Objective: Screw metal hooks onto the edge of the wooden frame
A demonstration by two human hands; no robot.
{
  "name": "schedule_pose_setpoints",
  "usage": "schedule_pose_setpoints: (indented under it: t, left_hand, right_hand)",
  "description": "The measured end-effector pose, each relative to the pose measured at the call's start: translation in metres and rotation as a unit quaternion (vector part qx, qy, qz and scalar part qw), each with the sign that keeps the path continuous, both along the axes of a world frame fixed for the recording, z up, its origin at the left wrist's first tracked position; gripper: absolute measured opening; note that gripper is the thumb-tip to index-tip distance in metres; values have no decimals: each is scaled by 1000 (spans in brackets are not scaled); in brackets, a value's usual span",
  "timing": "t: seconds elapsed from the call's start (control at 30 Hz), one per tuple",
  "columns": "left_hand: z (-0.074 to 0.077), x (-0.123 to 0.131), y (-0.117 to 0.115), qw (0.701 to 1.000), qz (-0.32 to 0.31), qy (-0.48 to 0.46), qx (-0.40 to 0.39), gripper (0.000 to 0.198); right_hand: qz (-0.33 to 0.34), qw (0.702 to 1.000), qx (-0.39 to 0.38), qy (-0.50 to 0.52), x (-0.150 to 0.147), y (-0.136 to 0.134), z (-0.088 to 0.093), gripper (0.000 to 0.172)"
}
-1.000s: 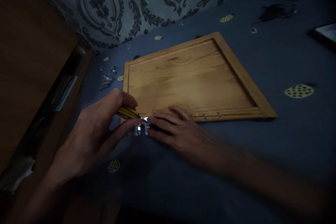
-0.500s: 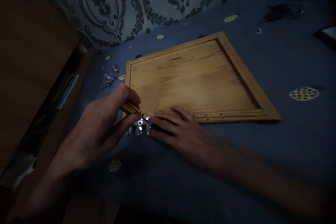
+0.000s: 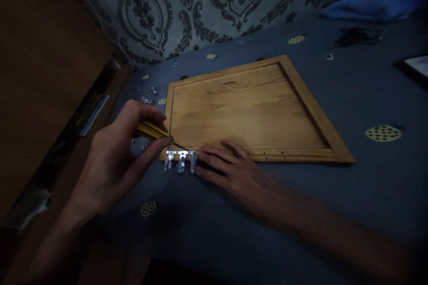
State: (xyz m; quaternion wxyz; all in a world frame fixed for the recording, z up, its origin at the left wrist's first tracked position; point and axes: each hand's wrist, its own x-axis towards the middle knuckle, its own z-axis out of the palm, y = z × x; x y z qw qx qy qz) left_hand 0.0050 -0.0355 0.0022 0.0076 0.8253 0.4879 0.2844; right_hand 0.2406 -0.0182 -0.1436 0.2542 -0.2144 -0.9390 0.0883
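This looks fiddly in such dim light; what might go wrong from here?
The yellow tool in the left hand might slip and jab the right hand, whose fingers lie close by. It might also scratch the wooden panel. A bump could shift the metal brackets at its near edge.

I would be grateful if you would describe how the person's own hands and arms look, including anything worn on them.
The left hand and the right hand are bare, with no glove or ring visible. The left forearm and right forearm show no sleeve, watch or bracelet; dim light and blur hide finer markings.
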Motion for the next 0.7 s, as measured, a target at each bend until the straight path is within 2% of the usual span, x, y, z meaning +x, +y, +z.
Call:
schedule_pose_setpoints:
  t: [0.17, 0.4, 0.7]
  left_hand:
    - [-6, -3, -2, 999, 12, 41, -9, 19]
    - [-3, -3, -5, 996, 37, 55, -61, 18]
    - [-5, 6, -1, 996, 55, 34, -67, 14]
  right_hand:
    - [6, 1000, -7, 22, 1, 2, 1, 42]
    - [-4, 999, 9, 47, 4, 3, 2, 40]
    - [-7, 998, 19, 63, 4, 2, 2, 38]
